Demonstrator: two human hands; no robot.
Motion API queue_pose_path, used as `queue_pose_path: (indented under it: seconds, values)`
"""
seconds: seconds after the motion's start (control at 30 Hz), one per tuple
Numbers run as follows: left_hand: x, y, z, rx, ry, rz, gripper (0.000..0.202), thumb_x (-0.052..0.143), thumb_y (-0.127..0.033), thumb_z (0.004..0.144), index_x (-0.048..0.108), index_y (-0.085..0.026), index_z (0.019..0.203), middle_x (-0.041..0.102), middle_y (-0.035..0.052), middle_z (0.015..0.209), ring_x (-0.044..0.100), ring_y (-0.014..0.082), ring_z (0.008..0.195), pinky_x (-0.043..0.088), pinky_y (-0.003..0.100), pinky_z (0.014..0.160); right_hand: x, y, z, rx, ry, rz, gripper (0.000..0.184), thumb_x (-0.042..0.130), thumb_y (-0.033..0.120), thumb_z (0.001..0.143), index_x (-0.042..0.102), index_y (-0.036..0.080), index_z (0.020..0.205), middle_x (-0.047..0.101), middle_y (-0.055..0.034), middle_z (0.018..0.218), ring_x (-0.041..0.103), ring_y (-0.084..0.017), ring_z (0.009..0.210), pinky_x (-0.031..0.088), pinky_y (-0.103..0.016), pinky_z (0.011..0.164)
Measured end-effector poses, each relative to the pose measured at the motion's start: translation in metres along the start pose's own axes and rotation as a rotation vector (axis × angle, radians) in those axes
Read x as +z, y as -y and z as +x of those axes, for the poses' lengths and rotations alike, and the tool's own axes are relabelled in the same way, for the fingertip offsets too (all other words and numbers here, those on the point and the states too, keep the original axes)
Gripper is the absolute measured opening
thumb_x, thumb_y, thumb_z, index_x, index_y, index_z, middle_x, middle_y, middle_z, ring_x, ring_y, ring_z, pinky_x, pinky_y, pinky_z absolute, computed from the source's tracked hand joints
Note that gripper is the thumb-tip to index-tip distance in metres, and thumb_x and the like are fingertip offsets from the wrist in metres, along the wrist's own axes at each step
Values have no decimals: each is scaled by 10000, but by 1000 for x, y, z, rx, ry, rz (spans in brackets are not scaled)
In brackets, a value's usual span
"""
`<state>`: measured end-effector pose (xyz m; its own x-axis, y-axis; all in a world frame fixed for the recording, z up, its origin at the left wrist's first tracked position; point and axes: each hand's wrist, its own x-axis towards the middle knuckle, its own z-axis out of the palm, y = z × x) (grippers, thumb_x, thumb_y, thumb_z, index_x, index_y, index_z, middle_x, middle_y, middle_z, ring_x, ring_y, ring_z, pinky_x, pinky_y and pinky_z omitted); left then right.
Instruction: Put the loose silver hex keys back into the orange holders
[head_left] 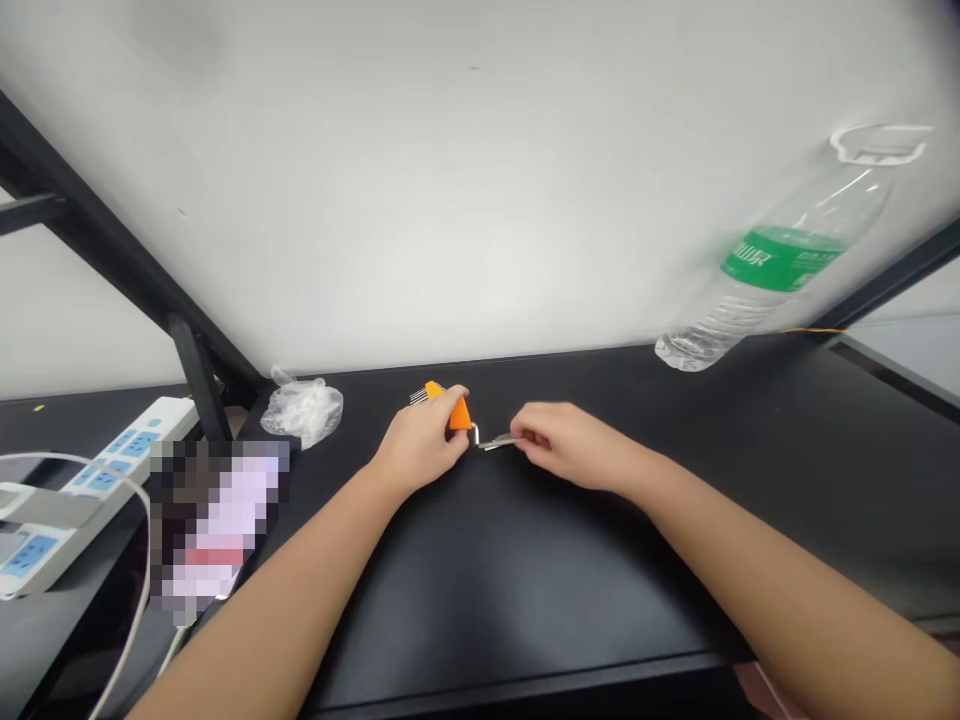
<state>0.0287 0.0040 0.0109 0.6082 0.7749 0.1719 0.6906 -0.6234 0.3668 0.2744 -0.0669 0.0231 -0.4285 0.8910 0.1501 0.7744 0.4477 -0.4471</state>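
My left hand (424, 437) is closed around an orange hex key holder (460, 412) above the black table. Thin metal keys stick out of the holder's far left side, and one bent hex key (476, 434) shows at its right end. To the right, my right hand (559, 440) pinches a few slim metal hex keys (498, 441), whose free ends point toward the holder. The fingers of my right hand hide the other ends of these keys. A small gap separates the two hands.
A crumpled clear plastic bag (304, 410) lies at the back left. Further left are a phone (232, 510) with a cable and a white power strip (97, 490). A large water bottle (784, 260) with a green label stands at the back right against the white wall (480, 200).
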Motion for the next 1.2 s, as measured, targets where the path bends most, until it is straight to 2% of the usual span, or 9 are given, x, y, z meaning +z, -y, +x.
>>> queue_pose_path:
  seconds: [0.1,0.2,0.43,0.6,0.8,0.97,1.1,1.2]
  values:
    - [-1,1,0,19,1,-37,510,587,-249,869,523,-257,1375,694,-3,861,656,185,767,502,293,722,-3,-7,1,54,-149,181,110,560,181,933,666,210,920,648,-18,861,581,-143,715,443,-275,674]
    - [-1,0,0,38,2,-64,503,600,-252,865,533,-255,1364,697,-4,863,645,175,741,507,291,720,2,-11,4,116,-216,338,120,581,227,934,701,215,943,658,-14,851,595,-141,683,467,-285,663]
    - [1,-1,0,71,-15,-114,485,615,-274,876,542,-260,1355,698,-13,849,628,160,705,513,283,699,7,-7,6,186,-228,541,150,636,314,914,738,204,916,687,-32,879,615,-142,654,498,-296,633]
    - [1,1,-1,74,-33,-139,477,617,-280,882,542,-259,1353,701,-12,852,632,159,708,525,289,720,3,-9,5,319,-209,669,214,690,387,883,740,189,947,684,-28,787,601,-141,598,491,-286,573]
    - [0,0,-1,108,-21,-116,455,613,-298,893,556,-255,1342,720,3,905,654,166,746,530,291,736,-1,-9,6,417,-142,766,252,732,403,852,760,171,948,635,-13,642,575,-142,566,440,-270,539]
    - [-1,-4,-2,125,-19,-103,444,610,-287,892,563,-249,1332,732,10,952,665,165,753,526,286,727,-2,-13,6,435,-101,932,253,773,383,816,756,148,907,620,-13,607,513,-115,518,404,-263,527]
    - [0,-7,-2,150,-9,-98,441,618,-303,897,569,-243,1331,728,14,942,679,177,798,525,291,745,0,-13,6,435,-65,967,242,780,372,813,744,141,876,619,-13,604,526,-116,521,407,-260,528]
    - [1,-10,0,165,-10,-95,451,615,-290,897,567,-235,1342,725,21,942,685,187,842,524,299,775,6,-8,8,441,-79,1027,253,789,363,811,727,145,923,630,-9,633,537,-114,535,422,-254,532]
